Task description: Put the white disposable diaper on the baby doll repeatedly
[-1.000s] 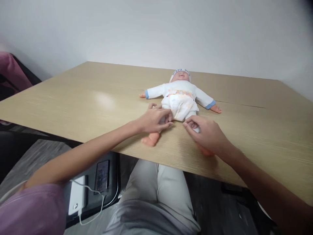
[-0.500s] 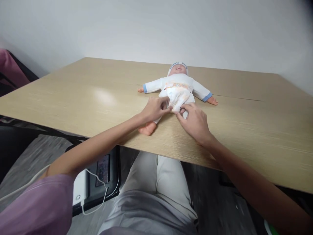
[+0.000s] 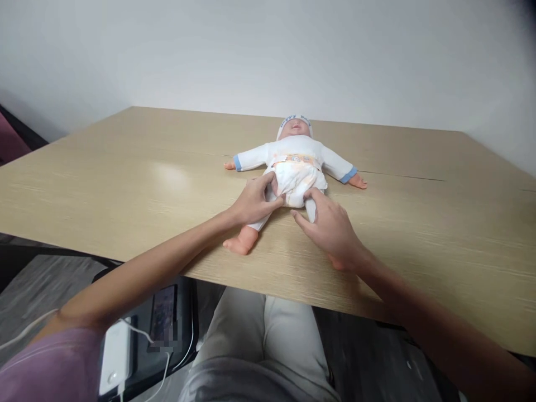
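Observation:
A baby doll (image 3: 295,144) lies on its back on the table, in a white outfit with blue cuffs and a white cap with lettering. Round its hips sits a white diaper (image 3: 295,181) with an orange printed waistband. My left hand (image 3: 255,201) rests at the diaper's left leg edge, thumb and fingers apart around the top of the leg. My right hand (image 3: 330,223) is at the other leg edge, its index finger touching the diaper and its thumb spread away. The doll's foot (image 3: 242,240) shows below my left hand; my right hand mostly covers the other leg.
The wooden table (image 3: 146,206) reaches back to a pale wall (image 3: 268,56). Below its front edge at the left, a black seat (image 3: 180,335) holds a phone (image 3: 163,312) and a white power bank (image 3: 115,354) with cables. My legs (image 3: 268,329) are under the table.
My fingers have gone from a close pinch at the diaper's lower edge to a wider spread, the hands slightly farther apart. The view has shifted, so the doll appears lower and further left.

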### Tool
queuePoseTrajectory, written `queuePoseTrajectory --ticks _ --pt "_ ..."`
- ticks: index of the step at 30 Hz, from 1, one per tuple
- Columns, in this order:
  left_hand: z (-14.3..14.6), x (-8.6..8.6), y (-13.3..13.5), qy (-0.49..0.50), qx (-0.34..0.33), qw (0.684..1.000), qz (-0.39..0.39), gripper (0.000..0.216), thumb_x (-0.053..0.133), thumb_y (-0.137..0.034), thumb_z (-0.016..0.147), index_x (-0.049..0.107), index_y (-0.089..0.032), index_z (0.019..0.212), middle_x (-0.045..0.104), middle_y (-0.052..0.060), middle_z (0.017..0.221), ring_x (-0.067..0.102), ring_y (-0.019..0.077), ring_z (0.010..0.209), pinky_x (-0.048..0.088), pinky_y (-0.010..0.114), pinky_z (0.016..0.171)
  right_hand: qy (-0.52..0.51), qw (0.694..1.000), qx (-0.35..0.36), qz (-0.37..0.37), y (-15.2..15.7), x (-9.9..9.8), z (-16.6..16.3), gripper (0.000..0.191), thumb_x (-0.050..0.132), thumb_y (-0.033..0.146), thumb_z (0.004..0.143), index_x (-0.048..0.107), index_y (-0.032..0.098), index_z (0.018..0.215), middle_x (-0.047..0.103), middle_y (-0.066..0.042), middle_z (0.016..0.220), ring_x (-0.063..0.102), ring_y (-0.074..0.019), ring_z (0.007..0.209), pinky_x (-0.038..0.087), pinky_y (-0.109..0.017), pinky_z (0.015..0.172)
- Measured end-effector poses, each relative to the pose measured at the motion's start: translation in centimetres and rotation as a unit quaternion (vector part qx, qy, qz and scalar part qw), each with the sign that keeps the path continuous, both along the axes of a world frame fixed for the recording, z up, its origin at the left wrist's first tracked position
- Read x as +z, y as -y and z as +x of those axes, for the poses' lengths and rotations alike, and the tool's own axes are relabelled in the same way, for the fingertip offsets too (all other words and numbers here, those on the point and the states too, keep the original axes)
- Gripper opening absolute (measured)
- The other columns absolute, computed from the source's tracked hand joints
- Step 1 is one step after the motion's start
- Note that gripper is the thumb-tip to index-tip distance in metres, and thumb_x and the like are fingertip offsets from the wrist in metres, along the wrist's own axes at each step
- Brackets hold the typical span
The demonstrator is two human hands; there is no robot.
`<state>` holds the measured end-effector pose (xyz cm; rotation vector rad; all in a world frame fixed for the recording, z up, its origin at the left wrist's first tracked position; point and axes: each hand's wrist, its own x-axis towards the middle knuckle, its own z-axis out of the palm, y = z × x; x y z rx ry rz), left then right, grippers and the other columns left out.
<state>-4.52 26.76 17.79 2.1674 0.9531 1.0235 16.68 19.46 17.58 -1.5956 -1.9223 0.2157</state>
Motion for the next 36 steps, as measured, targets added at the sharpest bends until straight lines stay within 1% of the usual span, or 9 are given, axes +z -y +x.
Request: queuePoseTrajectory --ticks 4,8,12,15,21,26,30,33,36 --pt "-0.4 -0.5 -0.2 0.056 0.018 0.996 -0.069 0.040 0.076 -0.044 0.093 0.041 -0.025 0.089 0.045 -0.004 0.079 0.043 0.0150 0.071 0.039 0.033 0.068 -0.102 0.994 -0.025 -0.023 0.0 0.2 0.6 0.035 0.075 0.042 0.090 0.052 0.027 0.112 0.077 -0.005 0.104 0.066 -0.0250 0.077 0.044 -0.036 0.071" --pt "-0.8 -1.3 -0.1 0.136 0.043 0.981 -0.131 0.054 0.087 -0.046 0.086 0.037 -0.026 0.097 0.056 -0.001 0.092 0.055 0.0159 0.078 0.047 0.036 0.073 -0.171 0.983 -0.053 -0.035 0.3 0.1 1.2 0.047 0.079 0.052 0.088 0.049 0.027 0.114 0.079 -0.005 0.111 0.061 -0.0193 0.065 0.047 -0.036 0.067" --pt "-1.0 -1.4 0.7 0.162 0.075 0.962 -0.207 0.061 0.093 -0.044 0.080 0.047 -0.025 0.115 0.069 0.002 0.097 0.063 0.0178 0.083 0.050 0.036 0.075 -0.179 0.979 -0.075 -0.066 0.7 0.6 1.9 0.050 0.082 0.063 0.086 0.060 0.026 0.111 0.081 -0.007 0.115 0.064 -0.0198 0.066 0.048 -0.037 0.066" --pt "-1.2 -0.8 1.3 0.112 0.086 0.967 -0.211 0.053 0.093 -0.050 0.080 0.062 -0.021 0.111 0.073 0.006 0.098 0.065 0.0199 0.084 0.050 0.035 0.073 -0.143 0.984 -0.064 -0.080 0.8 1.3 2.3 0.039 0.077 0.064 0.092 0.073 0.027 0.102 0.083 -0.006 0.114 0.068 -0.0221 0.073 0.048 -0.038 0.072" --pt "-0.8 0.7 1.3 0.005 0.055 0.982 -0.181 0.041 0.086 -0.058 0.086 0.075 -0.019 0.088 0.072 0.005 0.085 0.063 0.0208 0.076 0.045 0.034 0.065 -0.082 0.995 -0.014 -0.046 0.0 1.6 1.7 0.035 0.070 0.056 0.097 0.076 0.026 0.081 0.080 -0.003 0.084 0.067 -0.0253 0.074 0.043 -0.038 0.071" --pt "-0.8 1.0 0.5 0.120 -0.027 0.940 -0.318 0.038 0.090 -0.053 0.084 0.082 -0.020 0.102 0.082 0.012 0.104 0.074 0.0262 0.088 0.057 0.039 0.072 -0.126 0.988 -0.046 -0.078 -0.1 1.0 1.3 0.034 0.070 0.057 0.096 0.074 0.024 0.085 0.069 -0.001 0.072 0.059 -0.0231 0.068 0.040 -0.036 0.066" --pt "-1.1 1.1 0.6 0.191 -0.028 0.895 -0.401 0.040 0.092 -0.050 0.083 0.083 -0.019 0.106 0.082 0.016 0.115 0.077 0.0298 0.099 0.062 0.043 0.079 -0.112 0.992 -0.059 0.025 0.0 0.1 1.1 0.032 0.071 0.056 0.097 0.076 0.025 0.091 0.072 -0.007 0.097 0.061 -0.0307 0.095 0.049 -0.047 0.089" --pt "-0.9 0.9 0.9 0.202 0.002 0.899 -0.389 0.037 0.091 -0.049 0.084 0.081 -0.018 0.100 0.082 0.014 0.109 0.076 0.0263 0.093 0.061 0.039 0.075 -0.078 0.989 -0.063 0.107 -0.1 -0.6 1.0 0.029 0.071 0.052 0.098 0.078 0.025 0.090 0.068 -0.012 0.114 0.058 -0.0354 0.113 0.045 -0.058 0.106" --pt "-0.9 0.6 1.0 0.201 0.006 0.911 -0.361 0.037 0.091 -0.048 0.084 0.075 -0.018 0.098 0.081 0.012 0.104 0.076 0.0237 0.089 0.060 0.038 0.076 -0.059 0.991 -0.051 0.109 0.3 -1.0 1.2 0.025 0.072 0.049 0.099 0.080 0.026 0.096 0.065 -0.012 0.117 0.059 -0.0368 0.118 0.045 -0.061 0.108"
